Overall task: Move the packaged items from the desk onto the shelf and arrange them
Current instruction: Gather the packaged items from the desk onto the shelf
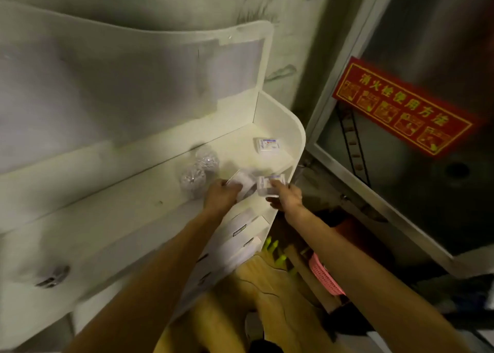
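Nearest the camera, two bare forearms are extended forward and upward toward a white shelf (149, 162). Below them, a yellowish wooden surface (267, 293) and a pink ribbed item (324, 277) are seen, blurred.

The left hand (220, 196) is held at the front edge of the shelf, its fingers curled round a white packet (244, 180); the packet's markings cannot be read. The right hand (287, 197) is held just beside it, at the shelf's rounded right end, and a small clear-wrapped box (270, 185) with a white and blue label is pinched between its thumb and fingers. The two held items are touching or nearly touching; which cannot be told.

Just left of the left hand, two round clear-wrapped bundles (199, 170) are placed on the shelf surface, one behind the other. Farther back, near the shelf's right wall, a second small labelled box (268, 144) is lying flat, well apart from the hands.

Beyond the shelf, to the right, a metal-framed cabinet door (427, 192) is fitted with a red sign (401, 106) bearing yellow characters.
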Action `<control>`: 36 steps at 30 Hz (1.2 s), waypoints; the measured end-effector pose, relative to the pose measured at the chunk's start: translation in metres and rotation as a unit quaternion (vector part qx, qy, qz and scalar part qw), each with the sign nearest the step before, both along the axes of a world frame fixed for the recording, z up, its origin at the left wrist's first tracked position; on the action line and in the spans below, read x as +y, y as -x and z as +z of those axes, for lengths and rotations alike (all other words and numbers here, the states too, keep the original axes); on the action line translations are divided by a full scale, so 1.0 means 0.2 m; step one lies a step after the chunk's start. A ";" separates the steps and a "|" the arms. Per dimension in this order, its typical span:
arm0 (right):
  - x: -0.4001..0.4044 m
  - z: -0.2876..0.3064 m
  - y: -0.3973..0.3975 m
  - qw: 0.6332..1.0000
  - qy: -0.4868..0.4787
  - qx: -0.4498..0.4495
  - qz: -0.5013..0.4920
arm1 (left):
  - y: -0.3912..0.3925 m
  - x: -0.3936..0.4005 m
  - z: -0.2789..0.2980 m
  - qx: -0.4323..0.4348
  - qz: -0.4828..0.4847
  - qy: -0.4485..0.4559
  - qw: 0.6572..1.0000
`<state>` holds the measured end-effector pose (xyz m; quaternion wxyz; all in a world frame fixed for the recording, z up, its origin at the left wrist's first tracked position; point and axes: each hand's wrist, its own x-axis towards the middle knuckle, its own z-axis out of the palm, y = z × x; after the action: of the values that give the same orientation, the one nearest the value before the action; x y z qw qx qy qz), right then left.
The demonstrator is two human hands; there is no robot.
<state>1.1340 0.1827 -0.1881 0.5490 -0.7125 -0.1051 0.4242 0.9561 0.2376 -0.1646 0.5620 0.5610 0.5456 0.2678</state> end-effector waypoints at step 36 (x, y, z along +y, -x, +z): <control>0.59 -0.19 -0.53 0.635 0.026 -0.663 0.397 | -0.36 0.21 -0.24 0.440 -0.185 -0.415 0.775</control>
<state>1.2396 0.3015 -0.2270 0.0924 -0.7056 -0.7023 0.0177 1.0273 0.2802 -0.2128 0.0123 0.8864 0.4553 0.0832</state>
